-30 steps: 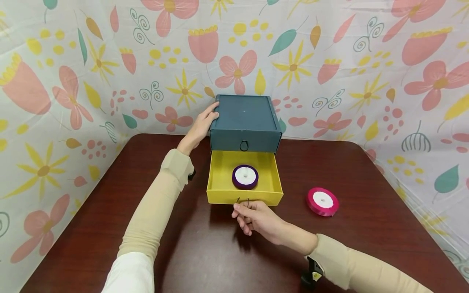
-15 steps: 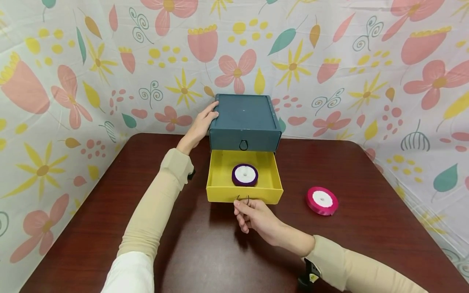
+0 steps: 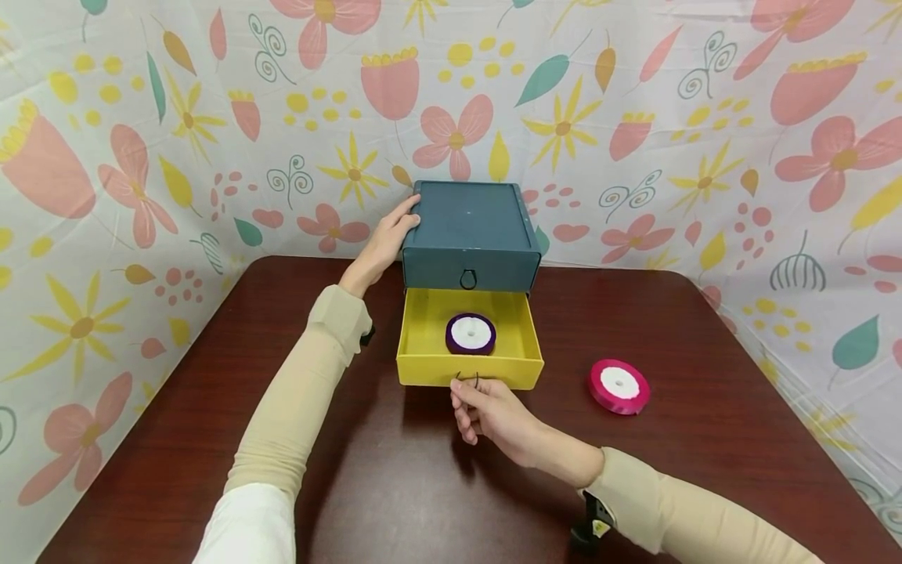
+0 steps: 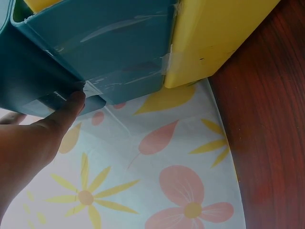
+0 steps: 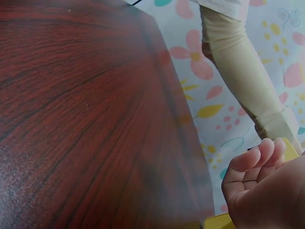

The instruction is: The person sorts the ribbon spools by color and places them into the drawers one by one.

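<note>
A dark blue-green cabinet stands near the far edge of the dark red-brown worktop, with a yellow drawer jutting out from under its upper front. The left hand lies against the cabinet's left side, fingers up at its top edge — that grip is loose, bracing rather than clasping. In front of the cabinet, the right hand pinches the thin black cord on the drawer's face between thumb and fingers, the other fingers curling below. A purple spool with a white centre lies flat inside the drawer, just behind its front wall. A pink spool, also white-centred, lies to the right of the cabinet and forward of it, well apart from the drawer. A black loop hangs on the cabinet's upper front — untouched. Behind the cabinet is a flowered cloth.
</note>
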The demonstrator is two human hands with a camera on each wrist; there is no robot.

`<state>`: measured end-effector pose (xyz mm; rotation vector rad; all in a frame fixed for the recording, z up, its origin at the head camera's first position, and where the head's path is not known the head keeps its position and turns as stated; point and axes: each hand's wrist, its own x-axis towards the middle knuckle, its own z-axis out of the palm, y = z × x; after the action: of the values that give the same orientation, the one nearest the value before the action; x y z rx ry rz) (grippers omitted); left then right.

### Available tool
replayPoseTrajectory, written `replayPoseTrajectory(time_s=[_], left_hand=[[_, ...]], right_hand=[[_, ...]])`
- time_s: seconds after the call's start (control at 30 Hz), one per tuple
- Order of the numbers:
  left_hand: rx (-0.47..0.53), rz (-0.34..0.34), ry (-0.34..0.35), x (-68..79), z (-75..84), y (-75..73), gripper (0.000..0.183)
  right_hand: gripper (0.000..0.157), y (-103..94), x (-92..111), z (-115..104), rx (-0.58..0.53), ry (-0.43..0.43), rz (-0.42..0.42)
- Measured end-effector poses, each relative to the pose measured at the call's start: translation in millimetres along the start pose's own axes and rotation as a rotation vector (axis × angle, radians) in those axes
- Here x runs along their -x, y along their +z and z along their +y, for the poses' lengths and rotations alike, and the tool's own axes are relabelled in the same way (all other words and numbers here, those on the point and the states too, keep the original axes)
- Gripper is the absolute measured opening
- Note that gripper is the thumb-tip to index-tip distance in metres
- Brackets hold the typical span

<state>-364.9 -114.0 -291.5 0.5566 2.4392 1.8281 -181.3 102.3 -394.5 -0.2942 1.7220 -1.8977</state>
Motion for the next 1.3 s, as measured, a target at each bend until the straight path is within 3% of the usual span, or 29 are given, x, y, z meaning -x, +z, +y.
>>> replayPoseTrajectory(time_s=[0.27, 1.03, 1.3], left_hand=[[-0.002, 0.031, 0.024, -7.3, -12.6, 0.1, 0.053], [0.026, 0.028, 0.027, -7.3, -11.7, 1.7, 0.054], [0.061, 0.004, -0.016, -5.8, -10.8, 1.8, 0.052]], right_hand=[[0.031, -3.3, -5, -2, -0.011, 0.005, 0.005], [0.031, -12.5, -20, -7, -0.041, 0.0, 0.008], [0.031, -15.9, -27, -10, -0.048, 0.004, 0.015]])
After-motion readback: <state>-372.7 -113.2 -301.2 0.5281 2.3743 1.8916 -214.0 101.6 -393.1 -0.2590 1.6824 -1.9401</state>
